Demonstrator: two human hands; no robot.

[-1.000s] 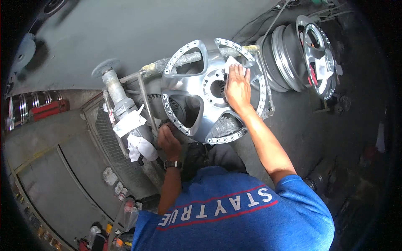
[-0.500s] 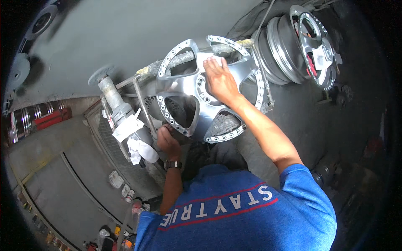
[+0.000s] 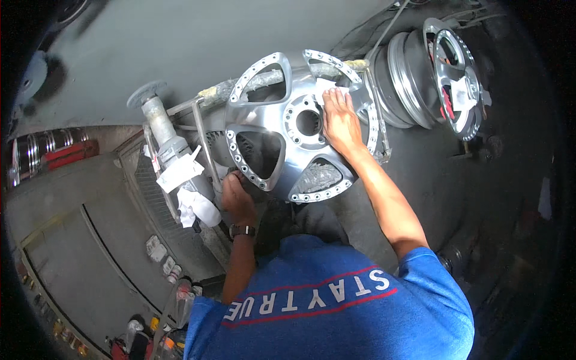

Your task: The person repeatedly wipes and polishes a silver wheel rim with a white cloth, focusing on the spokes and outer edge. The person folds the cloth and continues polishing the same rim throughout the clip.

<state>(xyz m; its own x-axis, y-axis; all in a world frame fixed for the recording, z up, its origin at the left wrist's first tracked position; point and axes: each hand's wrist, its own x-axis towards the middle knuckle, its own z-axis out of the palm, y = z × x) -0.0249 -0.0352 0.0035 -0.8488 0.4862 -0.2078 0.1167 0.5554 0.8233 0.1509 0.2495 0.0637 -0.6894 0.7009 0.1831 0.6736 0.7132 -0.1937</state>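
Observation:
A silver spoked wheel face (image 3: 264,117) with bolt holes round its rim lies across a metal stand. My right hand (image 3: 343,126) is laid flat on it, just right of the hub opening, fingers extended. Under those fingertips is a thin white sheet (image 3: 324,86), cloth or paper, pressed against a spoke. Low on the left, my left hand (image 3: 237,195) is closed by the wheel's rim. Its fingertips are partly hidden, so what they grip cannot be made out.
Left of the wheel stands a power tool (image 3: 171,147) with a round disc and white sheets draped over it. The stand's padded bar (image 3: 225,90) runs behind the wheel. More wheels (image 3: 414,81) are at the right. Several bottles and cans (image 3: 174,273) sit lower left.
My right hand has slid rightward with the white sheet, uncovering the hub opening. My left hand stays by the lower left rim.

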